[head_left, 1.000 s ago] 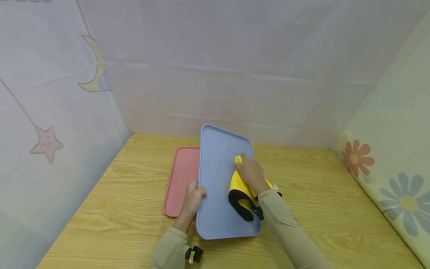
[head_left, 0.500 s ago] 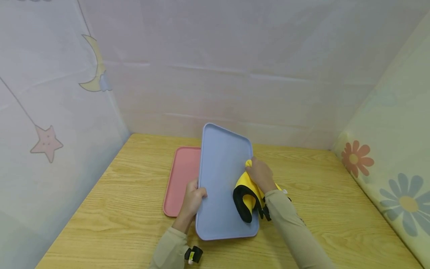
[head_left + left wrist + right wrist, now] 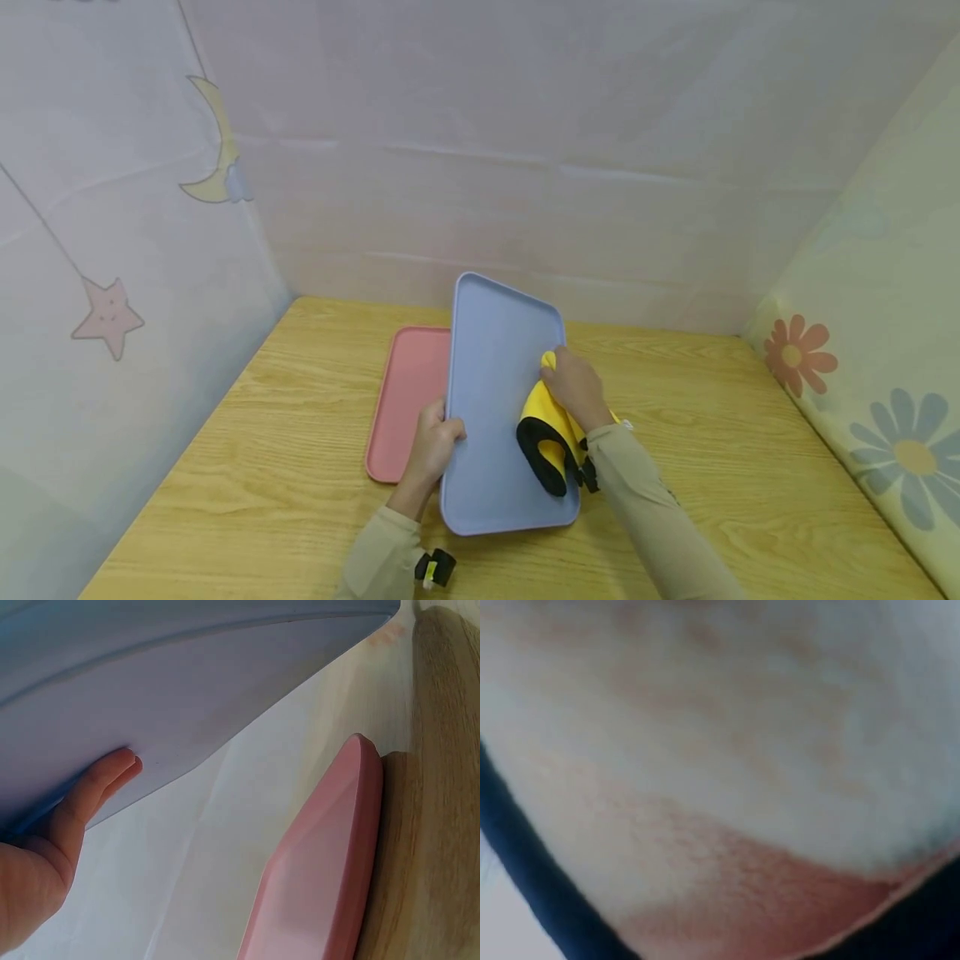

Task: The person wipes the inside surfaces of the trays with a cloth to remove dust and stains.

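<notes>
My left hand grips the long left rim of a light blue rectangular tray, thumb over the inner face and fingers behind it. The tray is tilted up above the table, its inside facing me. In the left wrist view, fingers lie against the tray's underside. My right hand holds a bunched yellow cloth with black edging against the tray's right half. Part of the cloth hangs down in a loop toward the lower right corner. The right wrist view is filled by blurred close-up cloth.
A pink tray lies flat on the wooden table, partly hidden behind the blue one. Printed fabric walls enclose the table at the back and both sides. A small black device is on the left wrist.
My right hand moved the cloth right and slightly down across the blue tray, then a little back left and up. The left hand keeps its grip, and the tray has barely shifted.
</notes>
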A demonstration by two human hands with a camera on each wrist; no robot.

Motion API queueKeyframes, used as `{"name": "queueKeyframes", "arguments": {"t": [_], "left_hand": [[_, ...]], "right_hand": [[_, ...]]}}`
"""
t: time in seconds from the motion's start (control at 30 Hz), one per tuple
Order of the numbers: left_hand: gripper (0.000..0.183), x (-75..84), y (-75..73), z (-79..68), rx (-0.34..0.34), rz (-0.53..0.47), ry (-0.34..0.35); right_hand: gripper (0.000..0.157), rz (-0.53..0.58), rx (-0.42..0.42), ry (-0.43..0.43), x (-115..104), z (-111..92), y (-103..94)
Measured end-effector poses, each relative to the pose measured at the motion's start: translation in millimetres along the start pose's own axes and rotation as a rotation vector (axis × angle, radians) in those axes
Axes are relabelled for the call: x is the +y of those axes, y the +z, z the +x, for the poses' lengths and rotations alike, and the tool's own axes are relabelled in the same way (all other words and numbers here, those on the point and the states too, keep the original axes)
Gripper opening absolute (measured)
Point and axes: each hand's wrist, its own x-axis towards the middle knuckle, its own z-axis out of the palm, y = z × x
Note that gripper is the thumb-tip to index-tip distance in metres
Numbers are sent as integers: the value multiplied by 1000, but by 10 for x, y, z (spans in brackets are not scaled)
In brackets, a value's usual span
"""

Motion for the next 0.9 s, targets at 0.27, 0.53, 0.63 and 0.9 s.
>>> {"name": "queueKeyframes", "arguments": {"t": [0.27,0.53,0.63,0.9], "left_hand": [[49,22,32,-7,-9,-16,10],[52,14,41,-8,-17,-12,-5],[50,8,47,-9,-18,-6,4],[40,6,78,-27,-13,13,37]], "right_hand": [[25,6,35,-21,-233,-64,-16],[27,29,58,-70,-525,-147,-58],[24,33,78,-101,-631,-189,-69],[23,63,89,-179,-847,-264,-64]]}}
